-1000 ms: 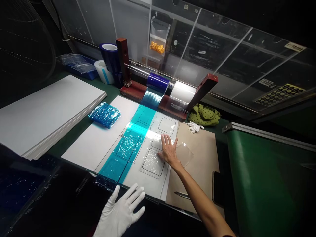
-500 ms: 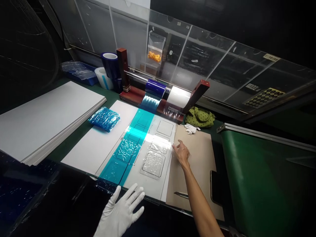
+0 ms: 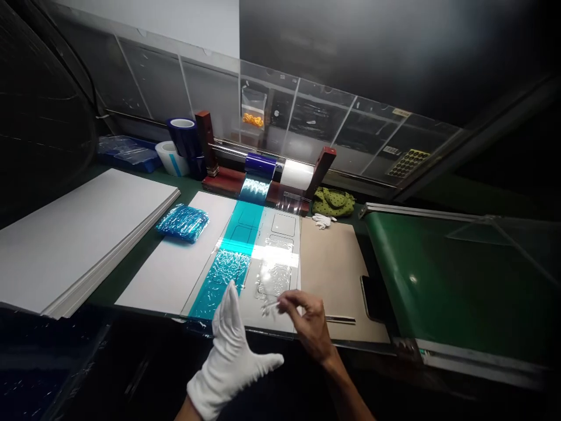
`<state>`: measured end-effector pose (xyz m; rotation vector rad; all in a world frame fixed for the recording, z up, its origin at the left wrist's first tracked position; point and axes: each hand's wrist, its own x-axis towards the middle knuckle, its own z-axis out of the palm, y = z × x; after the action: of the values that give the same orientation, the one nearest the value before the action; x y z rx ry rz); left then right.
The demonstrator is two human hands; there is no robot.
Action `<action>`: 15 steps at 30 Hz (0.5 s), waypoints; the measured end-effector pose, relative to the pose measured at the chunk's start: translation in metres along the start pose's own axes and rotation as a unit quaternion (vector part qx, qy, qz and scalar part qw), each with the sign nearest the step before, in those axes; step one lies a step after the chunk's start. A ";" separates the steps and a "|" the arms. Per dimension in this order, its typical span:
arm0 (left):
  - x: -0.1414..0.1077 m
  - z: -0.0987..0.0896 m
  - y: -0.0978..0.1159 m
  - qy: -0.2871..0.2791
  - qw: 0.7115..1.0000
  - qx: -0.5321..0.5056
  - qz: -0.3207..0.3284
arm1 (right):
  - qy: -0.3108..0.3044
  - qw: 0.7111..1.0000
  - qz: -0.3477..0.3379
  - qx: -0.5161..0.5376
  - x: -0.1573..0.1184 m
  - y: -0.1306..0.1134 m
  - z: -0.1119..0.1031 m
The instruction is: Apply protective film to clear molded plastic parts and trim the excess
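My left hand (image 3: 234, 356), in a white glove, is open in front of the sheets, fingers upright and together, thumb stretched out to the right. Nothing is in it. My bare right hand (image 3: 307, 321) pinches a blurred, shiny piece of clear film (image 3: 272, 306) over the near right part of the work. Below lies a clear sheet with printed rounded outlines (image 3: 284, 224). Along it runs a strip of blue film (image 3: 240, 225), drawn from a blue roll (image 3: 260, 165). Wrinkled clear film also covers the lower outlines at right, beneath the white roll (image 3: 297, 174).
A wooden roll stand (image 3: 322, 169) is at the back. Left are a blue wrapped packet (image 3: 183, 223) and a stack of white sheets (image 3: 87, 234). Brown board (image 3: 333, 257), a thin dark tool (image 3: 340, 320), a phone (image 3: 372, 299) and a green surface (image 3: 438, 275) lie right.
My right hand has moved from the sheet's right edge nearer to me and leftward, now pinching film. My left hand has risen and turned, its fingers drawn together. The view has shifted.
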<state>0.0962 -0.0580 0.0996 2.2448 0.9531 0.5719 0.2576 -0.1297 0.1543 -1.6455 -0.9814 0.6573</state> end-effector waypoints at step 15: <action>-0.056 -0.079 -0.013 0.007 0.964 0.189 0.184 | 0.014 0.995 0.100 0.027 -0.083 -0.004 0.049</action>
<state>0.0073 -0.0632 0.1384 2.7970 0.6955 0.6032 0.1744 -0.1763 0.1392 -1.7143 -0.7792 0.7858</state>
